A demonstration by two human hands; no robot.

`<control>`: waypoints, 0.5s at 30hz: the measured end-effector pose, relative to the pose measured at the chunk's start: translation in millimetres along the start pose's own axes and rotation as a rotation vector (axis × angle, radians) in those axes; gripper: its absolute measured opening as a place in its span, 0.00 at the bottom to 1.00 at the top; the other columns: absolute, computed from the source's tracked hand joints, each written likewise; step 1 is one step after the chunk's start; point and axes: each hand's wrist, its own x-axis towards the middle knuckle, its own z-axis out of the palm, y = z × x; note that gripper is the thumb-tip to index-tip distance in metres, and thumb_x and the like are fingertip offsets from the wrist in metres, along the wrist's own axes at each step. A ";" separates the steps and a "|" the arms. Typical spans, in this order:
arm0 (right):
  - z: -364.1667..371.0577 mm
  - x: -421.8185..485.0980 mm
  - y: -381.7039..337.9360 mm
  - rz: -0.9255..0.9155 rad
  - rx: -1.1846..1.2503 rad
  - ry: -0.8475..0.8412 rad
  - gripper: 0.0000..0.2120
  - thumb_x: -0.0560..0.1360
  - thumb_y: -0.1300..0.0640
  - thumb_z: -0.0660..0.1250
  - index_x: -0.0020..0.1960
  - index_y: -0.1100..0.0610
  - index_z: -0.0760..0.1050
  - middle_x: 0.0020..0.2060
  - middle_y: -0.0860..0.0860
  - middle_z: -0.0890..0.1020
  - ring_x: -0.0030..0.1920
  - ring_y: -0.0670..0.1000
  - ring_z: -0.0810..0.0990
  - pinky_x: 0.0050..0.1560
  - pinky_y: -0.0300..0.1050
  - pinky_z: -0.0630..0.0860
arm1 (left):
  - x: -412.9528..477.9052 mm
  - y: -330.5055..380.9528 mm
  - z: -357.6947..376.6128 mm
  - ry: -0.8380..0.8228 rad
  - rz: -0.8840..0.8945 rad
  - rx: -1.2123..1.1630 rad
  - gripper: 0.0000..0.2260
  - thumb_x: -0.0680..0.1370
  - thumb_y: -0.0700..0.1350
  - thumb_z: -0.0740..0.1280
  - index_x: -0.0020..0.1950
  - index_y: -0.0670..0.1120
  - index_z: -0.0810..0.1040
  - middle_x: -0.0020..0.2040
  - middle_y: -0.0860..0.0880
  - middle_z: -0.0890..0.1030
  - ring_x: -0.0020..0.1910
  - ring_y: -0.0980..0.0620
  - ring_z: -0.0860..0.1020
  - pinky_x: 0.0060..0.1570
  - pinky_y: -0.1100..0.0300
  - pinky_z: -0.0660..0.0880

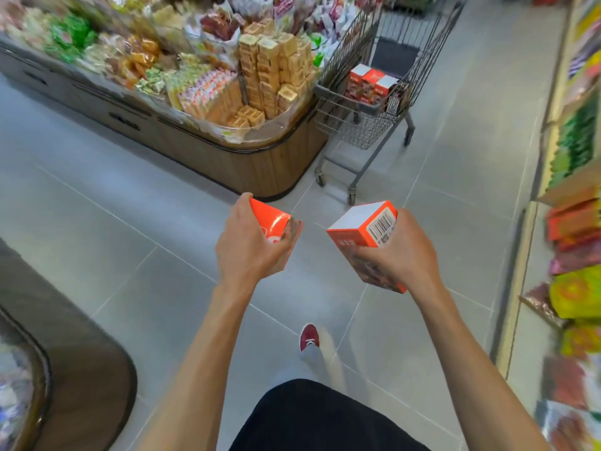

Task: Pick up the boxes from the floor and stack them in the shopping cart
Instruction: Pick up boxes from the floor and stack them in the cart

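Firmly, left grip (244, 244) round one orange box (271, 219), right grip (408, 253) round a barcoded box (356, 224)

A big wooden stand (260, 164) with a round corner is full of snack packs (208, 89) and tall stacks of tan wafers (273, 66). On the right, a long shelf (553, 125) holds green, yellow and red bags (575, 291), all blurry. A dark stand (81, 353) with a round end sits at the lower left. Down low is a red shoe (309, 336) with white laces, and below it some black clothing (318, 418).
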 end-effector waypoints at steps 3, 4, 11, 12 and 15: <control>-6.4 42.1 -10.4 0.013 -0.012 0.022 0.44 0.50 0.25 0.64 0.58 0.50 0.67 0.50 0.48 0.78 0.50 0.52 0.79 0.47 0.49 0.75 | 44.7 12.0 9.4 -0.038 0.014 -0.015 0.44 0.67 0.63 0.75 0.76 0.50 0.57 0.68 0.49 0.72 0.63 0.46 0.75 0.53 0.49 0.75; -9.5 58.1 -13.6 0.015 -0.006 0.041 0.44 0.50 0.25 0.64 0.58 0.50 0.67 0.50 0.48 0.78 0.50 0.53 0.79 0.47 0.49 0.76 | 60.9 17.8 12.0 -0.043 0.028 -0.021 0.45 0.67 0.63 0.75 0.76 0.50 0.57 0.69 0.49 0.72 0.63 0.46 0.75 0.53 0.49 0.75; -22.6 151.4 -19.3 0.029 0.029 0.110 0.44 0.51 0.25 0.66 0.59 0.49 0.68 0.51 0.47 0.78 0.49 0.51 0.79 0.46 0.47 0.75 | 155.4 54.2 34.3 -0.064 0.075 -0.040 0.45 0.67 0.64 0.74 0.76 0.49 0.58 0.69 0.49 0.71 0.63 0.45 0.74 0.55 0.48 0.74; -23.2 164.1 -16.4 0.035 0.032 0.119 0.43 0.51 0.26 0.67 0.59 0.49 0.68 0.51 0.47 0.78 0.50 0.51 0.79 0.47 0.48 0.76 | 167.2 59.8 38.9 -0.066 0.077 -0.040 0.44 0.67 0.65 0.74 0.76 0.49 0.58 0.69 0.49 0.71 0.63 0.45 0.74 0.55 0.48 0.74; -28.2 205.0 -6.9 0.042 0.038 0.142 0.42 0.54 0.28 0.71 0.61 0.49 0.68 0.52 0.47 0.78 0.50 0.51 0.79 0.45 0.46 0.74 | 207.1 80.8 56.0 -0.079 0.102 -0.038 0.45 0.66 0.66 0.73 0.75 0.50 0.58 0.69 0.49 0.71 0.63 0.45 0.74 0.56 0.47 0.75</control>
